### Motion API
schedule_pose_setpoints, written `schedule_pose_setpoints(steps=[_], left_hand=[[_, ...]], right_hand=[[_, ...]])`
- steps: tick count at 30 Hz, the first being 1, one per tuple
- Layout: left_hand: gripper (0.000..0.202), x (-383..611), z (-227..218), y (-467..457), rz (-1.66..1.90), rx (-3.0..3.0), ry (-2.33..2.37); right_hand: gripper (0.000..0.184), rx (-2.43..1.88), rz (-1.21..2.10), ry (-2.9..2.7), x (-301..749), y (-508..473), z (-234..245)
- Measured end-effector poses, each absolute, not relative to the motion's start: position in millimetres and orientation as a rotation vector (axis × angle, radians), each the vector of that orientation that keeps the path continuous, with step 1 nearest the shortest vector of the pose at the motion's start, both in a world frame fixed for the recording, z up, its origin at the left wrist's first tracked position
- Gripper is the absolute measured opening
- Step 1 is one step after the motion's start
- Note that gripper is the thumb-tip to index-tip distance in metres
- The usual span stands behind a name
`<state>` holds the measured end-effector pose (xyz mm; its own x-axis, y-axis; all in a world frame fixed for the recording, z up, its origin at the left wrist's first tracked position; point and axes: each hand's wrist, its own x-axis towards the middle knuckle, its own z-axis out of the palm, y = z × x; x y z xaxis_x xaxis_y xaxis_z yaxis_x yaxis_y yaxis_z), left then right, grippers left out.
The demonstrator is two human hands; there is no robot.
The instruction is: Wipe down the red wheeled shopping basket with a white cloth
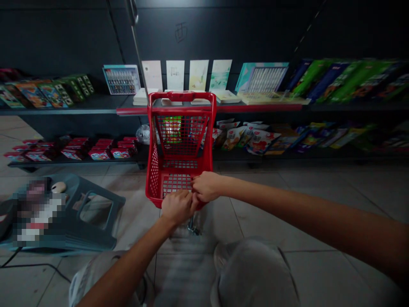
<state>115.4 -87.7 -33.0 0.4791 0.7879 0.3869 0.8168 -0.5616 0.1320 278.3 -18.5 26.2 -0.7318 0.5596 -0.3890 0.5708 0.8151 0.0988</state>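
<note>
A small red shopping cart [154,175] with mesh walls stands in front of me, its handle at the far end against the shelf. My left hand [179,207] is closed at the cart's near rim, knuckles up. Close beside it, my right hand [207,186] is closed over the near right corner. The fingers of both hands meet, and whatever they grip is hidden behind them. Mesh shows on the cart's floor, and a caster [193,229] sits below the near end.
A grey stool [100,196] with a blurred-out device and a cable stands at left. Behind the cart, a dark shelf [105,102] carries boxes, cards and books. Snack bags [262,138] and red packs [100,149] lie lower down. My knees [255,273] are close below.
</note>
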Motion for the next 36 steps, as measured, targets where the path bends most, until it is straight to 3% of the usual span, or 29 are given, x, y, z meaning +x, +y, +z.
schedule_pose_setpoints(steps=[5,21,28,36], left_hand=[[0.040,87,-34,-79,-0.793,-2.564,-1.257],[0.040,7,-29,-84,-0.790,-2.706,-1.111],[0.035,-44,-28,-75,-0.782,-2.744,-1.035],[0.029,-75,-24,-61,-0.794,-2.681,-1.283]], right_hand=[[0.043,0.710,-0.061,2.608,268,-5,43],[0.040,0.809,0.079,2.751,277,55,62],[0.042,1.118,0.280,2.691,311,94,71],[0.042,1.461,0.287,2.497,331,97,86]])
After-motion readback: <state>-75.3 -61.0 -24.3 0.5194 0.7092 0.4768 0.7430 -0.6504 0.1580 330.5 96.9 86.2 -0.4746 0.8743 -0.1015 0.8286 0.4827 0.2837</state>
